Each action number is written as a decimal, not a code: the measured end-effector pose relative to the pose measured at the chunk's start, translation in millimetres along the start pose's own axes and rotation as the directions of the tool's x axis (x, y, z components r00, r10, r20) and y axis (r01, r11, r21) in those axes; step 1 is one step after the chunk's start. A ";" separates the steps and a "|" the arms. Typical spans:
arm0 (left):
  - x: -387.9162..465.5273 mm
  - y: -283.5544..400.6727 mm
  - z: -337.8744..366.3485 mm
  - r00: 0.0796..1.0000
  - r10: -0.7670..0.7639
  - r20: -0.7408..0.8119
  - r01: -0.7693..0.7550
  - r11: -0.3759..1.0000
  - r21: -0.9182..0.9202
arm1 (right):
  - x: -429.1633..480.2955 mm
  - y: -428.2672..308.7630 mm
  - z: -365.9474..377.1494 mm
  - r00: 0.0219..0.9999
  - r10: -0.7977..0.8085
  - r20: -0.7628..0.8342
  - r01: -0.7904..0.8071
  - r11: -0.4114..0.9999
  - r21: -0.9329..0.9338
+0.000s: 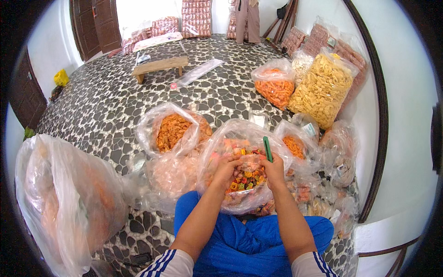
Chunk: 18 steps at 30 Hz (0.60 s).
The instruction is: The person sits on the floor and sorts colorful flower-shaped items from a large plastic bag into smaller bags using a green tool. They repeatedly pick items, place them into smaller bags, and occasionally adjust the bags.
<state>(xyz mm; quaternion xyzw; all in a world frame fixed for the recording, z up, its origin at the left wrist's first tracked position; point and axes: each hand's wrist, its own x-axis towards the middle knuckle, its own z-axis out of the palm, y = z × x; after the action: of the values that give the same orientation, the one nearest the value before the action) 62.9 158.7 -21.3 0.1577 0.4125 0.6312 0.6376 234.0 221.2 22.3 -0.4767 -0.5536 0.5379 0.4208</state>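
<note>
A large clear plastic bag of colourful snack pieces lies wide at its mouth before my crossed legs. Over it, my left hand and my right hand hold a small clear plastic packet between them, its contents hard to make out. A green-handled cutter also sits in my right hand, pointing away from me. Just behind to the left stands a bag of orange-brown chips, and to the right a smaller bag of thin orange snacks.
A big filled plastic bag stands at left. Bags of yellow chips and orange sticks lean at back right. Beyond are a low wooden bench, stacked packets and a standing person. Small bags crowd the right side.
</note>
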 end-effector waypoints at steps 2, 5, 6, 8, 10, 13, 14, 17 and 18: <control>-4.2 1.2 8.0 0.999 0.003 -0.040 0.000 0.997 0.081 | -2.7 -1.8 -1.1 0.999 -0.035 -0.014 0.034 0.999 -0.032; -10.1 3.8 12.4 0.999 0.030 -0.035 -0.019 0.961 0.276 | -3.4 1.7 -3.2 0.990 -0.141 -0.030 0.134 0.978 -0.157; -10.9 4.3 11.8 1.000 0.000 -0.020 0.005 0.970 0.244 | -2.1 2.9 -4.6 0.989 -0.145 -0.005 0.139 0.953 -0.270; -11.3 3.6 8.1 0.998 -0.066 0.007 0.063 0.978 0.200 | -3.9 6.8 -7.6 0.998 -0.059 0.029 0.066 0.942 -0.329; -9.5 -0.2 4.8 0.997 -0.071 -0.042 0.077 0.982 0.174 | -5.2 8.2 -11.1 0.985 0.163 0.055 -0.148 0.965 -0.216; -8.7 -4.6 0.9 0.995 -0.100 -0.026 0.102 0.985 0.139 | -6.4 6.8 -16.1 0.985 0.148 0.084 -0.118 0.951 -0.286; -9.7 -5.3 0.9 0.991 -0.128 -0.030 0.131 0.981 0.144 | -7.7 6.2 -18.9 0.988 0.149 0.051 -0.129 0.949 -0.287; -15.3 -2.0 5.2 0.994 -0.113 -0.005 0.110 0.950 0.292 | -8.6 5.4 -23.6 0.988 0.152 0.007 -0.145 0.958 -0.246; -18.6 0.4 8.2 0.999 -0.049 0.015 0.040 0.934 0.354 | -10.4 6.1 -23.4 0.997 0.078 -0.001 -0.076 0.969 -0.236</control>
<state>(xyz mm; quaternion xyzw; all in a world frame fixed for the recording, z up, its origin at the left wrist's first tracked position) 71.1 143.9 -10.0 0.2678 0.5154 0.5302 0.6177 259.4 215.4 18.3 -0.5423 -0.5962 0.4861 0.3378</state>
